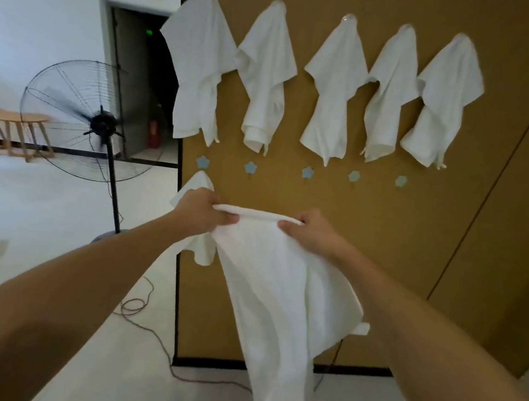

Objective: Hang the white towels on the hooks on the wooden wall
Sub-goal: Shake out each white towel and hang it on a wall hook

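Gripping one white towel (283, 288) by its top edge, our left hand (204, 211) and right hand (307, 230) stretch a short span of the hem taut between them, fingers curled over the cloth and thumbs pinched beneath. We hold it this way, it seems, to keep a firm band of fabric ready to catch on a hook, while the rest of the towel hangs loose below our forearms.

Five towels already hang in the upper row on the wooden wall (492, 160), each draped from its middle over a hook so both sides fall evenly; the leftmost hung towel (198, 71) overlaps the wall's edge. Below them runs a lower row of five pale-blue flower hooks, all bare. Our towel is held just under the first flower hook (202, 161), near the second flower hook (250, 167), and one corner pokes up behind our left hand.

We judge the top row finished and the lower row just beginning.

Off to the left stands a pedestal fan (100, 122), with its cord (141, 315) trailing across the floor.
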Demonstrator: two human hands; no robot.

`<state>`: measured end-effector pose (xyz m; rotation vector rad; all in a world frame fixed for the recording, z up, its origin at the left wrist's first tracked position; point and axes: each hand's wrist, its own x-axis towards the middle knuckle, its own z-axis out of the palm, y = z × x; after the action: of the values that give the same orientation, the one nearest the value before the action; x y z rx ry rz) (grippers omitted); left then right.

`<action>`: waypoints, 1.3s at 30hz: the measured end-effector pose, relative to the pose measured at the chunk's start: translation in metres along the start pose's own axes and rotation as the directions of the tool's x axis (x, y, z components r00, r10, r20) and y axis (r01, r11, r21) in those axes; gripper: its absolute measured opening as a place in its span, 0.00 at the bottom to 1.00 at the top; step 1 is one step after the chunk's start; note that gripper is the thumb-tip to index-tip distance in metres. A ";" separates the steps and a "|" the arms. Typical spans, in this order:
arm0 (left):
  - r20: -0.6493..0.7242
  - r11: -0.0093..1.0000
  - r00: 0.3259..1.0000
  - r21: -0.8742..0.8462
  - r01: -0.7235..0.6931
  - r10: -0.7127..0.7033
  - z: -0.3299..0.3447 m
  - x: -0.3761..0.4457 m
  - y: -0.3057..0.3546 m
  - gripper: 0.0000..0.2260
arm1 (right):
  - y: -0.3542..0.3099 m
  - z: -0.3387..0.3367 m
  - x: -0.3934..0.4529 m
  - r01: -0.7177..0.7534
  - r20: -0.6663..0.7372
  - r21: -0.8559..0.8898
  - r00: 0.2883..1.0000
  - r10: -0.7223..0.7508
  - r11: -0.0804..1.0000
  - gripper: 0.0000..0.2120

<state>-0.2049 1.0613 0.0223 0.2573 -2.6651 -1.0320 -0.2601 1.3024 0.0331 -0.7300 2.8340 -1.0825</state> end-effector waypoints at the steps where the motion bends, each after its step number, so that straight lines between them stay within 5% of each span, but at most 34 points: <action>1: -0.003 0.999 1.000 0.036 0.014 -0.014 0.003 0.015 0.000 0.17 | 0.005 -0.003 0.017 0.008 0.017 0.001 1.000 -0.008 1.000 0.17; 9: -0.019 0.977 0.997 0.200 0.072 -0.070 0.028 0.109 -0.038 0.13 | 0.038 0.014 0.133 0.071 0.096 0.074 0.992 -0.078 0.995 0.19; 14: 0.134 0.950 0.990 0.313 0.005 -0.050 0.047 0.175 -0.063 0.16 | 0.049 0.042 0.204 0.088 0.127 0.048 0.988 -0.094 0.995 0.17; 20: 0.209 0.991 0.972 0.063 -0.120 0.105 0.074 0.252 -0.073 0.08 | 0.056 0.080 0.288 0.060 0.162 0.054 0.984 -0.068 0.997 0.19; 31: -0.087 0.998 0.995 0.018 -0.055 0.057 0.071 0.376 -0.121 0.04 | 0.089 0.108 0.407 -0.140 0.103 0.227 0.987 0.119 0.964 0.13; 34: -0.243 0.994 0.965 0.055 -0.092 0.103 0.077 0.397 -0.121 0.08 | 0.095 0.113 0.429 0.112 -0.200 0.284 0.978 -0.055 0.952 0.04; 36: -0.279 0.982 0.946 0.141 -0.129 0.164 0.083 0.404 -0.125 0.06 | 0.103 0.114 0.440 0.383 -0.408 0.083 0.855 -0.320 0.920 0.04; 39: -0.254 0.932 0.924 0.297 -0.208 0.287 0.099 0.407 -0.134 0.10 | 0.124 0.124 0.456 0.551 -0.355 -0.262 0.708 -0.610 0.792 0.14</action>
<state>-0.6128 0.9201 -0.0632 0.1057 -2.4739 -0.5118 -0.6956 1.1087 -0.0746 -1.6984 3.1367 -1.2379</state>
